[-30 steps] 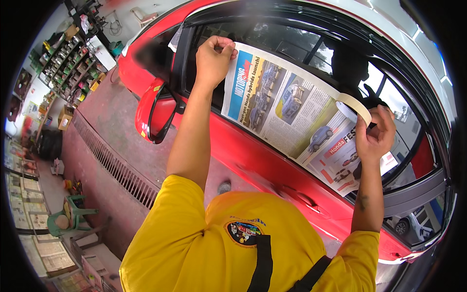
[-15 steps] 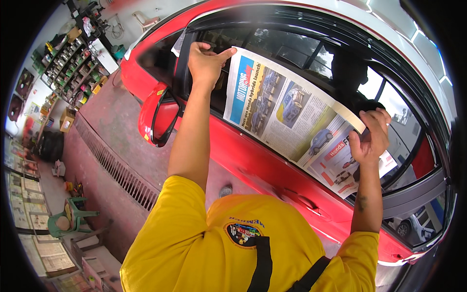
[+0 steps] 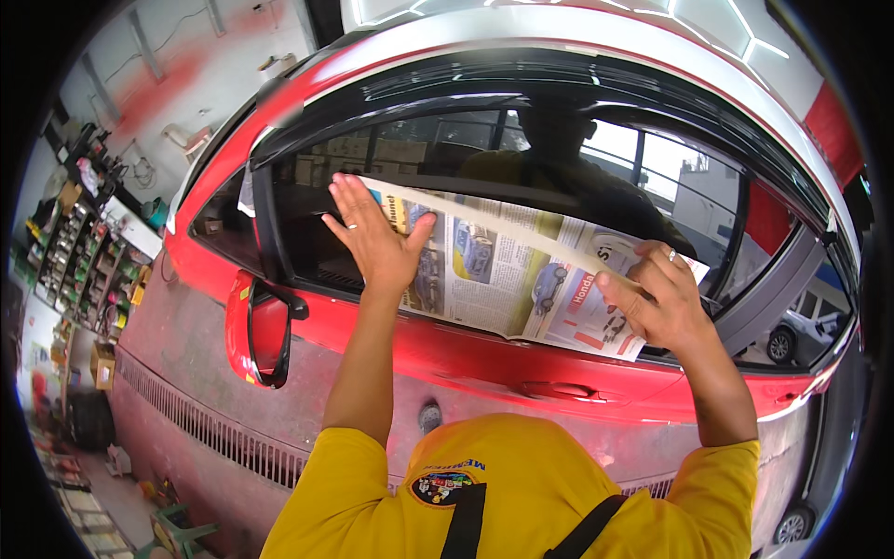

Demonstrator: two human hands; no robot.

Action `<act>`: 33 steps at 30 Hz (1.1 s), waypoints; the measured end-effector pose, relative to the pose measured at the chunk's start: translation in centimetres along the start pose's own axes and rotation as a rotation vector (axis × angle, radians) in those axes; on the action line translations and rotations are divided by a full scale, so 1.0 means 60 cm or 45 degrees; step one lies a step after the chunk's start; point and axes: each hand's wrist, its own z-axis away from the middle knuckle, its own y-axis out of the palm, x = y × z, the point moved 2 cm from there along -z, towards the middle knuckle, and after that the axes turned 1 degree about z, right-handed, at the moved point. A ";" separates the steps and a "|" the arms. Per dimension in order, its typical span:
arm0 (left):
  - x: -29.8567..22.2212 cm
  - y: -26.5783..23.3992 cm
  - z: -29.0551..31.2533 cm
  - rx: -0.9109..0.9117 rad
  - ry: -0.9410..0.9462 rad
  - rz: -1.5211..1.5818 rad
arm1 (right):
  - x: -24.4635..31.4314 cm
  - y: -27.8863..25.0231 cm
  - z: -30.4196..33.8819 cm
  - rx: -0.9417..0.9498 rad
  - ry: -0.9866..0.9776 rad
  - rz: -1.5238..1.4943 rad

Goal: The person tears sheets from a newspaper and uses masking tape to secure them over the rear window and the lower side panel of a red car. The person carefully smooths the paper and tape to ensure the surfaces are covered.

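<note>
A printed newspaper sheet [image 3: 466, 250] lies against the dark side window of a red car. A pale tape-like strip [image 3: 503, 226] slants across its upper part, from near my left hand toward my right thumb. My left hand [image 3: 380, 244] rests on the sheet's upper left corner, open, fingers stretched and thumb spread. At the sheet's right part, my right hand [image 3: 669, 300] has bent fingers and thumb gripping it beside the strip's end; the exact fingertip contact is partly hidden. The sheet's lower edge hangs over the red door [image 3: 447, 359].
A red side mirror [image 3: 259, 331] juts out left of the door. Below the sheet is a door handle [image 3: 563, 391]. A floor grate [image 3: 214, 424] runs along the left, near shelves of cans [image 3: 79, 252] and a green plastic chair [image 3: 177, 533].
My left hand has gone from pinching the sheet's corner to lying spread on it. The sheet has come flatter against the glass, and my right hand has shifted inward from its right edge.
</note>
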 end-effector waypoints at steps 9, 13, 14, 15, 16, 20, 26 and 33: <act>-0.006 0.001 0.000 -0.069 0.038 0.034 | 0.005 -0.047 -0.054 0.562 0.337 0.503; -0.021 0.002 0.002 -0.019 -0.001 -0.033 | 0.006 -0.043 -0.068 0.646 0.310 0.576; -0.038 0.003 0.006 -0.002 -0.002 -0.068 | 0.006 -0.042 -0.067 0.655 0.299 0.576; -0.057 0.007 0.013 0.014 -0.003 -0.103 | 0.006 -0.041 -0.066 0.663 0.289 0.576; -0.079 0.009 0.019 0.009 0.100 -0.096 | 0.006 -0.040 -0.067 0.653 0.287 0.570; -0.190 0.052 0.059 0.005 0.351 -0.005 | 0.008 -0.035 -0.059 0.564 0.299 0.561; -0.218 0.047 0.070 0.070 0.285 -0.026 | -0.001 -0.109 0.070 0.136 0.118 0.264; -0.232 0.068 0.074 0.008 0.328 0.017 | -0.045 -0.256 0.292 0.411 0.454 0.490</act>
